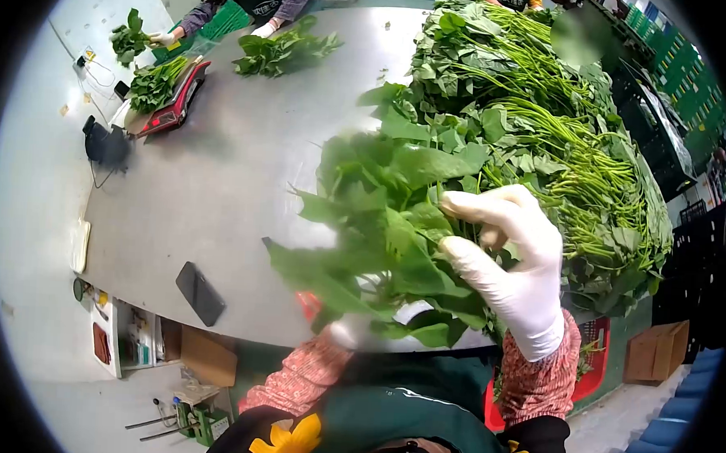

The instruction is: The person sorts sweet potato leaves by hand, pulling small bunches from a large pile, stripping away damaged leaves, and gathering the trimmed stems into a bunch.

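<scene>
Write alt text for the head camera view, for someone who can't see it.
A white-gloved right hand holds a bunch of leafy greens over a grey table; the left hand is mostly hidden beneath it. A big pile of greens lies right, a phone left.

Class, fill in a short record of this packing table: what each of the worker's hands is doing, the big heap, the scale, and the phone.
right hand: white-gloved right hand, grip shut on bunch of leafy greens
left hand: left hand mostly hidden under the bunch
heap: pile of long-stemmed greens on the steel table
scale: red scale loaded with greens, far left
phone: dark phone near the table edge
</scene>
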A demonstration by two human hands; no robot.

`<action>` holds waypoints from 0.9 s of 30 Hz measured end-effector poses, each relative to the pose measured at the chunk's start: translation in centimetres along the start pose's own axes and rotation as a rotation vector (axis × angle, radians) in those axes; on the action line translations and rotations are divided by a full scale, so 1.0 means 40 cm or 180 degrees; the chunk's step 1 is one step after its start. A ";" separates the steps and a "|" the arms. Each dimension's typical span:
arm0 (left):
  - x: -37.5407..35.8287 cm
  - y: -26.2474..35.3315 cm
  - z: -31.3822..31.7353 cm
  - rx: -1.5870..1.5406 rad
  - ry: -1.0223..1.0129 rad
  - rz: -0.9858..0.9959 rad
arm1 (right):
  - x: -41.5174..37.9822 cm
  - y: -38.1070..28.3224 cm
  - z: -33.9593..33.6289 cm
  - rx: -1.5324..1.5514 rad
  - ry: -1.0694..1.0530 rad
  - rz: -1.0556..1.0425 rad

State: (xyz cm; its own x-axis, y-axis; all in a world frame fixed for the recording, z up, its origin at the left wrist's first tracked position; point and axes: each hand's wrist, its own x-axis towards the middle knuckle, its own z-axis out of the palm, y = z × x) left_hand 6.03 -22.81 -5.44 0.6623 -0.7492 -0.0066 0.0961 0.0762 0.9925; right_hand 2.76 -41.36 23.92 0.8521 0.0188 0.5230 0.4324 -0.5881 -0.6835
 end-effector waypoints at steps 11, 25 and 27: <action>-0.078 0.052 -0.001 -0.0232 0.0473 -0.0145 | -0.058 0.028 -0.022 -0.0303 0.0595 -0.0163; -0.081 0.111 -0.005 0.1533 0.1168 0.0819 | -0.125 0.041 -0.036 0.1284 0.0975 0.1579; -0.082 0.175 0.014 0.1966 0.1287 0.0300 | -0.140 0.053 -0.054 0.1856 0.0924 0.1637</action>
State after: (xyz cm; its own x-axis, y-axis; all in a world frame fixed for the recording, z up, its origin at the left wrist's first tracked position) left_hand 4.10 -20.20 1.62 0.8803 -0.4481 0.1556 -0.3308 -0.3449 0.8784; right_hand -1.73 -44.45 20.65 0.9098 -0.3944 0.1292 0.1611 0.0488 -0.9857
